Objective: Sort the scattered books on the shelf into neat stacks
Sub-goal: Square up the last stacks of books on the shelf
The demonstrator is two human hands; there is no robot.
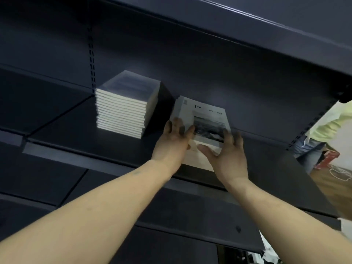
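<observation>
White paperback books with a photo cover (202,119) form the right pile on the dark metal shelf (85,149), left hand (172,144) and right hand (226,159) clasping its near edge, fingers spread (squaring it); the left plastic-wrapped stack (125,105) looks finished.

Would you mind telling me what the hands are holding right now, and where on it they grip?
Both hands, left and right, grip the white books at their near edge, one at each front corner.
</observation>
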